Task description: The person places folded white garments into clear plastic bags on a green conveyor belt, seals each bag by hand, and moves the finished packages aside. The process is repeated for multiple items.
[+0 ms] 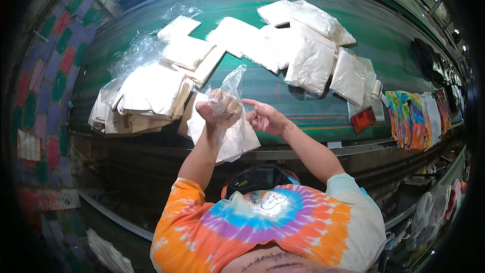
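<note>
My left hand [221, 108] grips a clear plastic bag [234, 79] that hangs over its fingers and down past the wrist. To its right, my right hand [265, 116] has its index finger pointing at the bag and its other fingers curled, holding nothing that I can make out. Beneath both hands, a folded white cloth [248, 142] reaches over the table's near edge. Left of my hands stands a stack of folded white cloths [151, 91], with loose clear plastic bags [140, 51] lying over its back.
Bagged white cloths [310, 60] lie in a pile at the back right of the green table [379, 26]. A red phone [363, 119] rests near the front edge. Farther right, tie-dyed fabric [411, 119] hangs over that edge. A painted brick wall [57, 64] stands at the left.
</note>
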{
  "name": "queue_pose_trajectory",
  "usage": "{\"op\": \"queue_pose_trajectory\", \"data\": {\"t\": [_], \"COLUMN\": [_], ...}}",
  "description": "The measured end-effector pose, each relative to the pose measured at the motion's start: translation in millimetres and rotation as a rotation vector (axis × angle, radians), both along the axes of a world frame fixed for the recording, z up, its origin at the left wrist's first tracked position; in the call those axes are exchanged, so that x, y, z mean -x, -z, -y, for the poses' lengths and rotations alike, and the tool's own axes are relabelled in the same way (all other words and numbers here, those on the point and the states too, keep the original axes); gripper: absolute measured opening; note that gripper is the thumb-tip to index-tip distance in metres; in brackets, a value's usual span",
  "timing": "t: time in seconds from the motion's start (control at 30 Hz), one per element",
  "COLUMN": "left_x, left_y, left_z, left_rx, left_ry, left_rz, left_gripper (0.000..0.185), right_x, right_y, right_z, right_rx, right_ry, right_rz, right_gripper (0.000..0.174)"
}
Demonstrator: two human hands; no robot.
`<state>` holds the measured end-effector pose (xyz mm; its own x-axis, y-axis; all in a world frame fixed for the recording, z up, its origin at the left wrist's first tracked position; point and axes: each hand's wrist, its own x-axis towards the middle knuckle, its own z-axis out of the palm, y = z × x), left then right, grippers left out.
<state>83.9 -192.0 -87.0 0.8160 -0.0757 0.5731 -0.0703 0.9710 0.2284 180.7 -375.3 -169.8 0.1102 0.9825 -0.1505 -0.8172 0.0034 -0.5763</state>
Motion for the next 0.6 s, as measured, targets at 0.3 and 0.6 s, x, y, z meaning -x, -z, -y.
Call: {"op": "queue_pose_trajectory", "data": {"t": [0.3,0.6], "left_x": [-1,3], "left_y": [-19,-30], "left_z": [-6,-78], "left_rx": [-0.049,-1.607], "left_ry": [-0.047,-1.036], "left_rz": [-0.095,-0.578], "left_gripper": [0.031,0.015], "right_x": [-4,-54], "right_y": [-4,3], "right_z": [-26,-38], "right_rx": [0.009,0.263], "right_ry": [0.074,0.632], "right_rz": [0.022,-0.010], "right_gripper": [0.116,0.023]}}
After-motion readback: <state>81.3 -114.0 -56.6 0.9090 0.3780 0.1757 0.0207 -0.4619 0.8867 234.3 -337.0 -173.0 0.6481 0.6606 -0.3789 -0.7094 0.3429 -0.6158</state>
